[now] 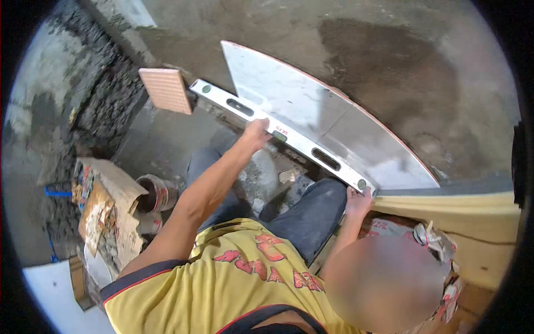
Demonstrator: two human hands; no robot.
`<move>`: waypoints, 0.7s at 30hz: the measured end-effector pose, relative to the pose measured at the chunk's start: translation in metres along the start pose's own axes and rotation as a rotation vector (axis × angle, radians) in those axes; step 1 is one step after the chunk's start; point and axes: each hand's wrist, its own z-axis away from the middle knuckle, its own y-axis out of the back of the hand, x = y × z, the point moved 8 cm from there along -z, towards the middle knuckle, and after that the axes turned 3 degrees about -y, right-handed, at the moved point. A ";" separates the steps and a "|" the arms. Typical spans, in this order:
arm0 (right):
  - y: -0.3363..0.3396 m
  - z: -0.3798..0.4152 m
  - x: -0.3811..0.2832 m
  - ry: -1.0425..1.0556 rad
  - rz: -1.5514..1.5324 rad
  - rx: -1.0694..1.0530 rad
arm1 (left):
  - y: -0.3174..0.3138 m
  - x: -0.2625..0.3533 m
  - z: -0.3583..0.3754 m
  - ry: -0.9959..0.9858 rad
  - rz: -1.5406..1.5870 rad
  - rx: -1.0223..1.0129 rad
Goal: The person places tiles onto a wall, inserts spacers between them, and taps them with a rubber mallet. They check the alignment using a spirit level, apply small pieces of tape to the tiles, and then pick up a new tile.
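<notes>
A long white spirit level (pixel 303 146) with green vials and two oval handholds lies along the straight edge of a pale tile panel (pixel 278 86). The panel has a curved, reddish outer edge and a seam across it. My left hand (pixel 257 133) grips the level near its middle vial, fingers over its edge. At the lower right end, my right hand (pixel 359 203) holds the level's corner between thumb and fingers. Just beyond the level's far left end sits a pinkish tile piece (pixel 165 90), its ribbed face showing.
Damp grey cement (pixel 384 61) surrounds the panel. A torn cardboard box (pixel 114 183) with debris and a dirty bucket (pixel 166 193) stand at left. Cream-yellow material (pixel 478 217) and crumpled bags (pixel 434 236) are at right. Dark rubble (pixel 111 78) runs along the upper left.
</notes>
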 end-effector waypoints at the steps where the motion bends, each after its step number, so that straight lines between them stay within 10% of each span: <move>1: 0.001 -0.003 0.001 0.015 -0.007 -0.012 | 0.000 0.000 0.000 0.017 0.019 -0.052; 12: -0.096 0.128 -0.150 0.515 -0.048 -0.117 | -0.102 0.129 0.137 -0.373 -0.065 -0.495; 21: -0.113 0.158 -0.184 0.662 -0.049 -0.203 | -0.129 0.156 0.173 -0.511 -0.051 -0.461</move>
